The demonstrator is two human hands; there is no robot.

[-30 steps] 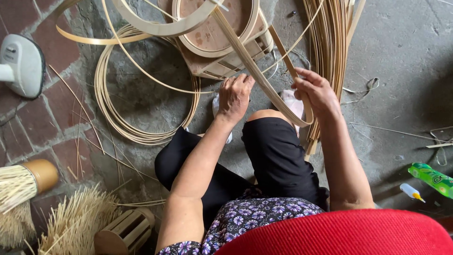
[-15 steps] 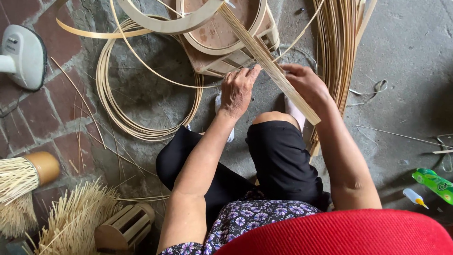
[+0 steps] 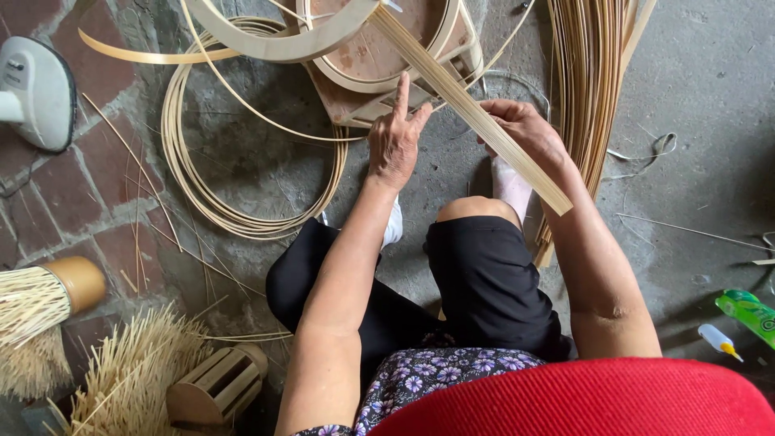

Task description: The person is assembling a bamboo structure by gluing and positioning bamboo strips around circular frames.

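Both hands have lifted toward the hoop [image 3: 274, 44]. Left hand [image 3: 394, 145] is now off the strip [image 3: 472, 113], just beside it, forefinger raised, other fingers loosely curled. Right hand [image 3: 525, 133] wraps the strip, which runs diagonally from the hoop down across its fingers to the forearm, above the knee [image 3: 476, 211].

There are two hands, the left hand [image 3: 395, 145] and the right hand [image 3: 521, 129]. One flat bamboo strip [image 3: 476, 121] lies between them. I count one coil of thin strips [image 3: 190, 173], one round wooden form [image 3: 367, 56], one white fan [image 3: 36, 93], two small bottles, green [image 3: 747, 311] and white [image 3: 718, 339].
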